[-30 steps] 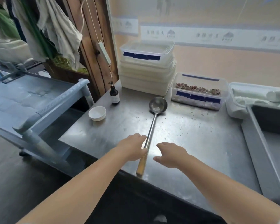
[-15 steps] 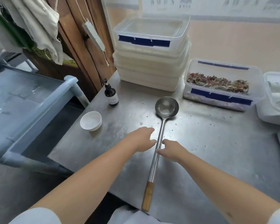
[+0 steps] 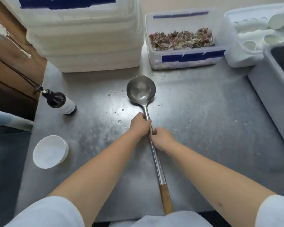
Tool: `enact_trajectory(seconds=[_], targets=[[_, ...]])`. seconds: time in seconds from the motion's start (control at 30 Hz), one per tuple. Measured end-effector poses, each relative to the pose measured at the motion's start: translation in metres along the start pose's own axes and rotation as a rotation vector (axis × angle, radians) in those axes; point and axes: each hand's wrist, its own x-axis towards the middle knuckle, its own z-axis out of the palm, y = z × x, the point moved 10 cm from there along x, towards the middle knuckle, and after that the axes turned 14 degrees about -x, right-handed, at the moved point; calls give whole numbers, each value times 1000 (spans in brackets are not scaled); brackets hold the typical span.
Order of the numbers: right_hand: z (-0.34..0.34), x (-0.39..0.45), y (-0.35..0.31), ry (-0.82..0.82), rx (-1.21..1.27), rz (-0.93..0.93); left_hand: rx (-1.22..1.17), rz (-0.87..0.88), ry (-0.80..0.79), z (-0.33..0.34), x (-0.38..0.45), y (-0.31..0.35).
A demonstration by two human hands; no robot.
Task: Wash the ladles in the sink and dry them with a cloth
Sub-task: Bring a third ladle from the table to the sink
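Note:
A long steel ladle (image 3: 141, 92) with a wooden handle end lies on the wet steel counter (image 3: 203, 122), bowl up and pointing away from me. My left hand (image 3: 140, 126) grips the metal shaft just below the bowl. Right behind it, my right hand (image 3: 162, 138) curls its fingers round the same shaft. The wooden end sticks out over the counter's front edge near my body. The grey sink (image 3: 275, 82) shows at the right edge.
Stacked white lidded tubs (image 3: 88, 38) and a clear box of dried pieces (image 3: 184, 46) line the back. A dark dropper bottle (image 3: 61, 102) and small white bowl (image 3: 50, 151) stand at left. A tub of white cups (image 3: 252, 35) sits at the back right.
Both hands have moved from beside the shaft onto it and closed round it. My head has come forward and lower over the counter, so everything looks larger.

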Motion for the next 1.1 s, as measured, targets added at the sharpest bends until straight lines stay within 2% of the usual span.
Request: enact_trajectory(seconds=[0.13,0.23,0.4,0.7,0.83,0.97,1.1], targets=[[3,0,-2,27,51,3,-290,-86,-102,6,1,-3],[5,-5,3,48,173,29,-396,-124,-170,12,-1,-1],[-2,-23,12,49,388,64,-430,-157,-223,20,-14,2],[-37,-55,40,130,582,44,-408,-71,-320,56,-46,43],[-58,-73,75,173,657,77,-391,-67,-329,89,-63,55],[-71,-98,108,187,632,86,-387,-68,-356,122,-79,52],[-62,-147,160,181,735,103,-337,-57,-408,173,-125,38]])
